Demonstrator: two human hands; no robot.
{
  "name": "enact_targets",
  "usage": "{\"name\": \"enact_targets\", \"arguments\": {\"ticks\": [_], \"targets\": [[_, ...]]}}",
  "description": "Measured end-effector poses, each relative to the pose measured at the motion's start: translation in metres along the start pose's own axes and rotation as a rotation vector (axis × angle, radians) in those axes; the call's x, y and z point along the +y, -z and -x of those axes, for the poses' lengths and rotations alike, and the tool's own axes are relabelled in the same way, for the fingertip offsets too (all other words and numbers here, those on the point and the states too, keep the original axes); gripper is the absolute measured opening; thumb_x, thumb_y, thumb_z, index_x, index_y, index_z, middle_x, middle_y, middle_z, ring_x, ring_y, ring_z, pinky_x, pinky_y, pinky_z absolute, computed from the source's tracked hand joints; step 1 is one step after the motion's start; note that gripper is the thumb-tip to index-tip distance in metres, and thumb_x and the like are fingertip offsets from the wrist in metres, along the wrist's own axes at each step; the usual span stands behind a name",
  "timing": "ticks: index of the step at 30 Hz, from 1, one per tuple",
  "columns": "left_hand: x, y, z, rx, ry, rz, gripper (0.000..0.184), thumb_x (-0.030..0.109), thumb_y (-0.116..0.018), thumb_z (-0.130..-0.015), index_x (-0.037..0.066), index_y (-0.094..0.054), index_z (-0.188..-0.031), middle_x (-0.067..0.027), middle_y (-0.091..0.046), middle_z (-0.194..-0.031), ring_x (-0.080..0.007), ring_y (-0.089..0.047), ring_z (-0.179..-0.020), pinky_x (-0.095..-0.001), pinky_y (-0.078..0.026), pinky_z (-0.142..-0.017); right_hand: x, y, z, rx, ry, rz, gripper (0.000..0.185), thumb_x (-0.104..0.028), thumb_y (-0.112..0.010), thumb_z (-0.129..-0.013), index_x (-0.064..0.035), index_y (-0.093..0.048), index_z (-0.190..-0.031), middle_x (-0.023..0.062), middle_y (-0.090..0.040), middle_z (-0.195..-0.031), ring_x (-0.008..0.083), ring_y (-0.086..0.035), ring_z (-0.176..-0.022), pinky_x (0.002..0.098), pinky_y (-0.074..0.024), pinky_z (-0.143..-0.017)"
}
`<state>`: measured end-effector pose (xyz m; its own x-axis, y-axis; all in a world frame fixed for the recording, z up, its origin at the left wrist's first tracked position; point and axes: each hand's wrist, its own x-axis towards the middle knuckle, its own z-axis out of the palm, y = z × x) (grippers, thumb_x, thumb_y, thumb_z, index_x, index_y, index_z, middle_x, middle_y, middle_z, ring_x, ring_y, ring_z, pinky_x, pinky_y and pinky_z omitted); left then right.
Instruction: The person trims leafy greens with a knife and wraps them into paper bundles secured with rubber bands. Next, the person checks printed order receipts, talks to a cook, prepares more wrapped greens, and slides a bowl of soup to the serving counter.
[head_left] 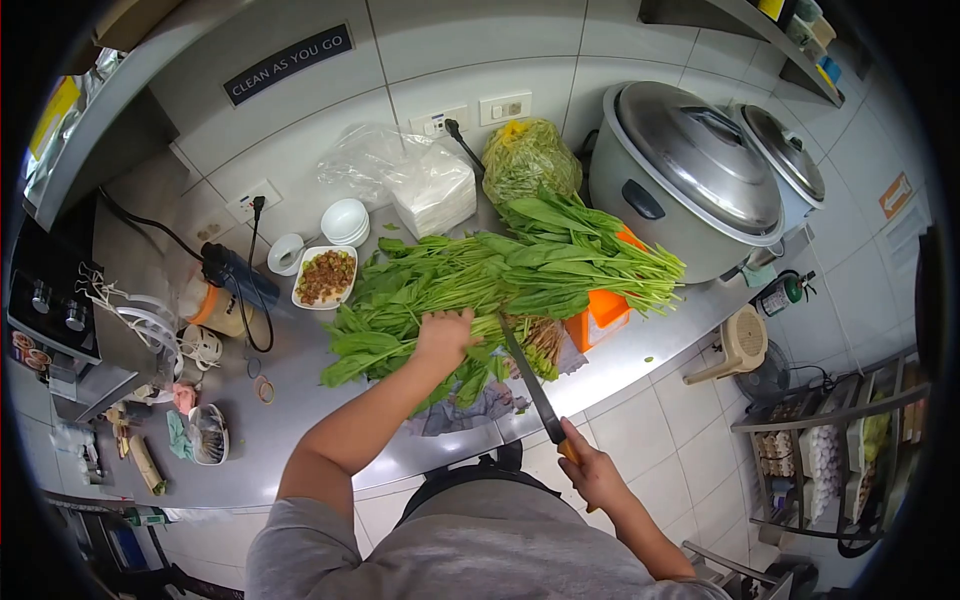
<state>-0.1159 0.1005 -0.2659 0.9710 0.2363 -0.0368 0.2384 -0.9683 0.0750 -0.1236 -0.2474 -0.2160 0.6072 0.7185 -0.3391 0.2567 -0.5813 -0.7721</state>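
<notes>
Single head-worn view, looking forward and steeply down; the field is wide and curved, bounded by dark rounded edges; the wearer's grey shirt (490, 540) lies nearest, across the lower edge; the left hand (447, 335) and right hand (598, 473) appear at arm's reach; the worktop (290, 400) crosses the centre, and the tiled wall (470, 30) rises behind it at the top.

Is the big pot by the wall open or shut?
Shut: the pot has a metal lid lying across its top. Its contents can't be seen.
</notes>
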Motion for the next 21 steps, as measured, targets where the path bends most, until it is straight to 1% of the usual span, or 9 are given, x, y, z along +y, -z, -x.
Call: {"name": "enact_targets", "arguments": {"ticks": [2,4,6,9,13,15,18,20,21], "targets": [[0.006,-0.001,-0.005,0.005,0.041,-0.022,0.035,0.037,-0.062,-0.087,0.005,-0.054,-0.097,-0.0159,-0.065,-0.088,-0.0323,-0.063,-0.089,-0.046,-0.045,-0.078,-0.008,-0.008,-0.009,0.013,0.025,0.003,0.07,-0.011,-0.06,-0.09,-0.0215,-0.026,-0.15,0.0168,-0.066,-0.082,0.0256,-0.064,-0.064,0.0353,-0.052,-0.064],[0.003,-0.003,-0.01,0.034,0.018,-0.011,0.029,0.032,-0.062,-0.087,0.005,-0.054,-0.096,-0.0151,-0.066,-0.084,-0.0327,-0.064,-0.083,-0.0448,-0.047,-0.077,-0.012,-0.017,-0.018,0.025,0.05,0.004,0.07,-0.011,-0.06,-0.09,-0.021,-0.025,-0.15,0.0187,-0.066,-0.083,0.0292,-0.066,-0.067,0.0369,-0.0522,-0.065],[-0.004,-0.006,-0.016,0.04,0.004,-0.001,0.027,0.029,-0.061,-0.087,0.005,-0.054,-0.095,-0.0157,-0.066,-0.085,-0.0329,-0.065,-0.083,-0.0444,-0.049,-0.075,-0.011,-0.027,-0.028,0.101,0.123,0.092,0.069,-0.011,-0.058,-0.091,-0.0198,-0.025,-0.15,0.0235,-0.066,-0.088,0.0387,-0.066,-0.076,0.041,-0.052,-0.069],[-0.009,-0.01,-0.019,0.049,-0.026,0.032,0.023,0.025,-0.061,-0.086,0.004,-0.054,-0.094,-0.0164,-0.066,-0.086,-0.0333,-0.065,-0.083,-0.0437,-0.051,-0.072,-0.019,-0.03,-0.045,0.055,0.072,0.104,0.068,-0.011,-0.057,-0.091,-0.0188,-0.025,-0.15,0.0266,-0.066,-0.091,0.0437,-0.065,-0.082,0.0432,-0.0514,-0.073],[0.007,0.011,-0.01,0.057,-0.112,0.062,0.021,0.022,-0.06,-0.087,0.003,-0.053,-0.094,-0.0191,-0.066,-0.084,-0.0356,-0.065,-0.081,-0.0457,-0.052,-0.069,-0.018,-0.043,-0.085,0.054,0.072,0.051,0.068,-0.01,-0.056,-0.091,-0.0184,-0.024,-0.151,0.027,-0.065,-0.091,0.0426,-0.065,-0.078,0.0425,-0.0515,-0.074],[0.012,0.038,-0.001,0.057,-0.064,0.116,0.023,0.024,-0.059,-0.088,0.003,-0.053,-0.095,-0.0202,-0.065,-0.084,-0.0365,-0.065,-0.079,-0.0466,-0.051,-0.068,-0.023,-0.045,-0.089,0.086,0.09,0.013,0.068,-0.01,-0.055,-0.091,-0.0191,-0.024,-0.15,0.0267,-0.065,-0.09,0.0424,-0.065,-0.076,0.0425,-0.0517,-0.073],[0.016,0.119,0.013,0.086,0.04,0.18,0.026,0.028,-0.058,-0.09,0.004,-0.052,-0.096,-0.0214,-0.064,-0.083,-0.039,-0.064,-0.074,-0.0487,-0.05,-0.066,-0.035,-0.026,-0.074,0.109,0.123,-0.029,0.068,-0.011,-0.056,-0.091,-0.0208,-0.025,-0.15,0.0253,-0.065,-0.09,0.0411,-0.065,-0.076,0.0423,-0.052,-0.073],[0.024,0.166,0.008,0.098,0.047,0.077,0.025,0.028,-0.058,-0.09,0.005,-0.052,-0.097,-0.0197,-0.065,-0.084,-0.0387,-0.064,-0.074,-0.049,-0.049,-0.065,-0.03,-0.015,-0.056,0.103,0.119,-0.036,0.068,-0.012,-0.057,-0.091,-0.0218,-0.025,-0.15,0.0242,-0.065,-0.09,0.0401,-0.065,-0.078,0.0421,-0.0522,-0.073],[0.038,0.187,0.003,0.098,0.029,0.078,0.025,0.028,-0.058,-0.09,0.005,-0.052,-0.097,-0.0197,-0.065,-0.084,-0.0387,-0.064,-0.074,-0.049,-0.049,-0.065,-0.023,-0.012,-0.049,0.098,0.191,0.009,0.069,-0.012,-0.058,-0.09,-0.022,-0.025,-0.15,0.0236,-0.064,-0.092,0.0399,-0.064,-0.079,0.0433,-0.0514,-0.073]]}}
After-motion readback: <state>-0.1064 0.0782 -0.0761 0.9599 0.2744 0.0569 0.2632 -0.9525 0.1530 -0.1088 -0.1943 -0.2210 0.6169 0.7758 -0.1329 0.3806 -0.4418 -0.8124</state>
